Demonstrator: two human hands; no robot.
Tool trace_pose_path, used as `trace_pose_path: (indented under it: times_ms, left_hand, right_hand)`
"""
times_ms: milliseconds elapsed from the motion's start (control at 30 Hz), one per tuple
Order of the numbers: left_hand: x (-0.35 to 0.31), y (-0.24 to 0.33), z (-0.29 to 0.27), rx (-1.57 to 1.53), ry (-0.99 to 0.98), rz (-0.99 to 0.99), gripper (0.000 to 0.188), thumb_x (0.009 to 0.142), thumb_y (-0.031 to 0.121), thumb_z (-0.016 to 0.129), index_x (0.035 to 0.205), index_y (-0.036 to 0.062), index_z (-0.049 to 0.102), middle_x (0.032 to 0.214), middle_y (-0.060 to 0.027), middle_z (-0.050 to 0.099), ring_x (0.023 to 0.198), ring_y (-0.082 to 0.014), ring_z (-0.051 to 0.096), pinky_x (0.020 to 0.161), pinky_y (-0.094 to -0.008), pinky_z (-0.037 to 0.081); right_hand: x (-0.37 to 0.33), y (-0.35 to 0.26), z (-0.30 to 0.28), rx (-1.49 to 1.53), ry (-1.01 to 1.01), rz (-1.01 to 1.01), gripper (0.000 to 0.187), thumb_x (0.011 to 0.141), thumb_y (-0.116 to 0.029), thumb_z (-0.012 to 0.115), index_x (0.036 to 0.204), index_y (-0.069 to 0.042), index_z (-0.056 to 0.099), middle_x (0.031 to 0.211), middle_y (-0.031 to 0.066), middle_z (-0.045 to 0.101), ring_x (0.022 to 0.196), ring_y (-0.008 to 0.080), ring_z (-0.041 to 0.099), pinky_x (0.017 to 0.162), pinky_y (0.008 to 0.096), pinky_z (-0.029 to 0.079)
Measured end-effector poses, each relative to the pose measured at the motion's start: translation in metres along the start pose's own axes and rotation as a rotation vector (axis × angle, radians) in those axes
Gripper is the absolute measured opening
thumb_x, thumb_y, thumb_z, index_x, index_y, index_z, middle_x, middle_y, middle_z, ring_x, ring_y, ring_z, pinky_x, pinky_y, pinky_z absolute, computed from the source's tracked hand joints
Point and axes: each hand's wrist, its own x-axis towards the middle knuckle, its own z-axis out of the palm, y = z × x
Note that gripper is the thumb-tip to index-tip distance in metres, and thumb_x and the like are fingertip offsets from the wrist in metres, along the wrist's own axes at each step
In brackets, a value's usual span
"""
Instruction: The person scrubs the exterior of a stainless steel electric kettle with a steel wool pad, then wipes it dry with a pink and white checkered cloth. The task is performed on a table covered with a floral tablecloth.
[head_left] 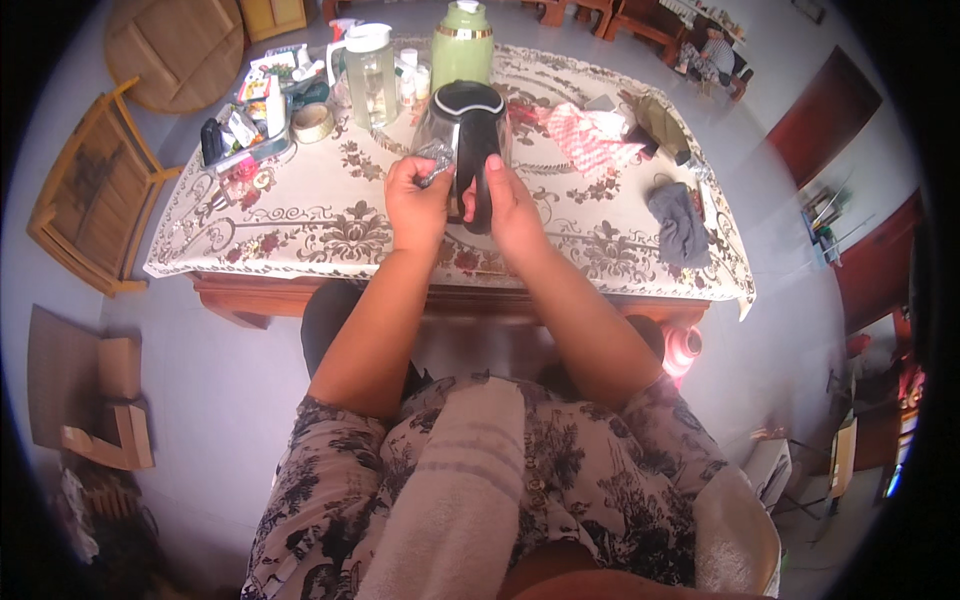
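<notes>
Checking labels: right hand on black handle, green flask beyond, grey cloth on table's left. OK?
Wrong side: in the head view, the grey cloth lies on the right of the table. Right hand on the black handle, green flask beyond: correct.

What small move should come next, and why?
Perhaps draw the crumpled shiny material gently away from the kettle with the left hand: that hand seems to pinch it right beside the kettle, while the right hand grips the black handle and can steady it.
</notes>
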Motion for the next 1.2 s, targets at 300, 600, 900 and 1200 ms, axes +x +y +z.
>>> trace_pose_path:
  times_ms: [300, 600, 900, 1200]
  left_hand:
    - [0.016, 0.061, 0.011, -0.099, -0.049, -0.180, 0.021, 0.079, 0.008, 0.076, 0.083, 0.0047, 0.055, 0.075, 0.0018, 0.053, 0.065, -0.0074, 0.047, 0.059, -0.0228, 0.041]
    - [-0.016, -0.031, -0.027, 0.077, -0.191, -0.356, 0.018, 0.074, 0.005, 0.074, 0.079, 0.0060, 0.057, 0.072, 0.0017, 0.052, 0.066, -0.0099, 0.050, 0.060, -0.0276, 0.043]
    - [-0.004, 0.004, -0.004, 0.031, -0.053, -0.092, 0.017, 0.080, 0.007, 0.075, 0.087, 0.0028, 0.061, 0.080, 0.0027, 0.057, 0.071, -0.0065, 0.047, 0.063, -0.0227, 0.041]
    - [0.013, 0.015, 0.002, 0.067, -0.094, -0.046, 0.029, 0.077, 0.011, 0.079, 0.078, 0.0057, 0.051, 0.071, 0.0044, 0.048, 0.066, -0.0075, 0.042, 0.060, -0.0233, 0.040]
  right_hand:
    - [0.006, 0.011, -0.005, 0.011, -0.022, -0.016, 0.054, 0.099, -0.054, 0.038, 0.090, -0.003, 0.051, 0.067, 0.0039, 0.054, 0.057, 0.0109, 0.051, 0.057, 0.0251, 0.044]
    - [0.007, 0.000, -0.001, 0.135, -0.059, 0.086, 0.040, 0.091, -0.044, 0.054, 0.088, -0.004, 0.057, 0.068, 0.0047, 0.059, 0.061, 0.0121, 0.056, 0.059, 0.0248, 0.045]
    - [0.015, 0.001, -0.007, -0.055, 0.067, 0.082, 0.012, 0.082, -0.009, 0.068, 0.086, -0.004, 0.058, 0.064, -0.0008, 0.057, 0.051, 0.0064, 0.052, 0.047, 0.0232, 0.041]
    - [0.019, -0.001, -0.007, -0.103, 0.049, 0.109, 0.013, 0.081, -0.010, 0.068, 0.083, -0.004, 0.057, 0.062, -0.0010, 0.055, 0.049, 0.0071, 0.051, 0.045, 0.0244, 0.041]
